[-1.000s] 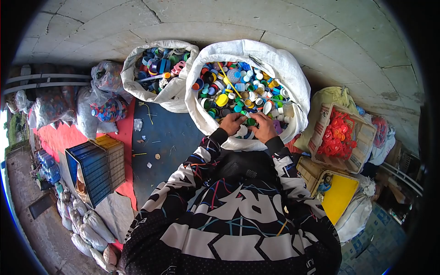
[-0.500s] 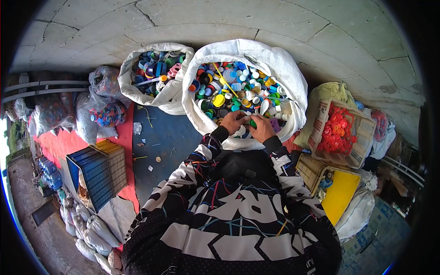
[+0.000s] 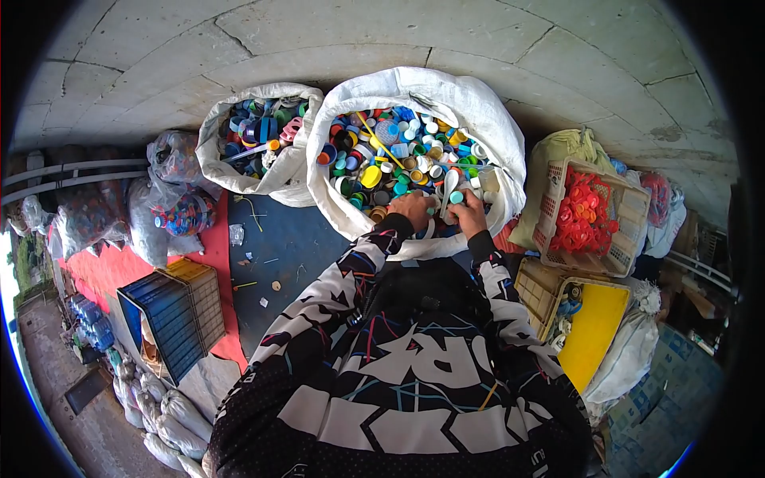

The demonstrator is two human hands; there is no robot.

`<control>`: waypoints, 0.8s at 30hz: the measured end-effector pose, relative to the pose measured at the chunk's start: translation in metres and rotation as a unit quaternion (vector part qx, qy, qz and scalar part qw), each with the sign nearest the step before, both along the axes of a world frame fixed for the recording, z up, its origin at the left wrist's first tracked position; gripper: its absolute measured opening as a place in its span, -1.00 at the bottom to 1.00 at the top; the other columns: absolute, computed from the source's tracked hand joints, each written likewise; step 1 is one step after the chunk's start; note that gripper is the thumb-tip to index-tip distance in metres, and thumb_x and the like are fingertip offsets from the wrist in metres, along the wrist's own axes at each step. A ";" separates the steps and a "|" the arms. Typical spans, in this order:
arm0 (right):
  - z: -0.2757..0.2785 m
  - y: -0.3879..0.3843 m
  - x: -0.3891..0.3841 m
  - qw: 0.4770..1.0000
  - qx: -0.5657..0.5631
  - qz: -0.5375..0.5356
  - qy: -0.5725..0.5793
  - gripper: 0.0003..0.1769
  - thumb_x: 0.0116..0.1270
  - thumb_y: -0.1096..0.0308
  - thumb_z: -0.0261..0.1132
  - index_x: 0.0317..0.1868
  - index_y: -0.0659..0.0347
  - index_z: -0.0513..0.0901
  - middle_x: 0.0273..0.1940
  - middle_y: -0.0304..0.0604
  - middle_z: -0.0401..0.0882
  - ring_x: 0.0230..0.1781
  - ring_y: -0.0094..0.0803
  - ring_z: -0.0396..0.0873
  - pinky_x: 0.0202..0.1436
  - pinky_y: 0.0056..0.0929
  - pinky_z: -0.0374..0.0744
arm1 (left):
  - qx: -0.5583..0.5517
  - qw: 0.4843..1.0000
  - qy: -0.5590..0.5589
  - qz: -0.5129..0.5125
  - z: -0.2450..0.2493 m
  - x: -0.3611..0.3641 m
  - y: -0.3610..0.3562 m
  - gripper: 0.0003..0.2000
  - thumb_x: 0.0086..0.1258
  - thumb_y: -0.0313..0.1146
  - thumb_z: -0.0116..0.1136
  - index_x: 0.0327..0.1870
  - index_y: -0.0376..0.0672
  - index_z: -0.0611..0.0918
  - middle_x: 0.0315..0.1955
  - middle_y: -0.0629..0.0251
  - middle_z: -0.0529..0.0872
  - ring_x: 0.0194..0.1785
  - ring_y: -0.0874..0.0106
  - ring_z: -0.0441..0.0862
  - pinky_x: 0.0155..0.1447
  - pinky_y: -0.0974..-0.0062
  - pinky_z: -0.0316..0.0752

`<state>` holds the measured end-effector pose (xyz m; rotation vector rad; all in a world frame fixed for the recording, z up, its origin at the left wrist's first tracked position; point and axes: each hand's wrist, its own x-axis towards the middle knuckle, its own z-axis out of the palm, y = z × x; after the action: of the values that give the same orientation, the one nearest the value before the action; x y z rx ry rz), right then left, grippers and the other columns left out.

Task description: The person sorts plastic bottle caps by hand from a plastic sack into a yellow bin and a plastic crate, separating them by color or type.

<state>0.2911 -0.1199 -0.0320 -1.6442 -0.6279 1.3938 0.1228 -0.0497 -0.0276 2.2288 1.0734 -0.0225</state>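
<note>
A large white woven sack full of mixed plastic bottle caps stands in front of me. Both my hands are low inside its near edge. My right hand pinches a teal bottle cap at its fingertips. Beside it, my left hand is curled among the caps. A bit of green shows at its fingertips, but what it grips is partly hidden. A white spoon-like piece lies just beyond the hands, and a yellow stick slants across the pile.
To the left stands a smaller white sack of caps and plastic pieces. A crate of red caps tilts at right, above a yellow panel. A blue crate and clear bags are at left. A concrete wall rises behind.
My hands, close together around a green cap before, are now further apart. The right has shifted slightly right with a teal cap showing in its fingers. The whole view has shifted a little.
</note>
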 end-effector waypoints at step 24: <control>-0.017 0.076 0.048 0.864 -0.045 0.089 -0.494 -0.82 0.16 0.32 0.29 -0.21 0.08 0.64 -0.24 0.06 0.65 -0.15 0.02 0.59 -0.08 -0.15 0.53 | 0.038 0.988 0.144 -0.028 -0.020 0.003 -0.014 -0.87 0.24 -0.36 0.06 -0.31 0.01 0.67 -0.11 0.11 0.50 -0.20 0.22 0.68 -0.28 0.26 0.55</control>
<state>0.3391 -0.0442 -0.0487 -2.3961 -1.3229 0.5870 0.1261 -0.0642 -0.0476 2.3737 1.1790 -0.3423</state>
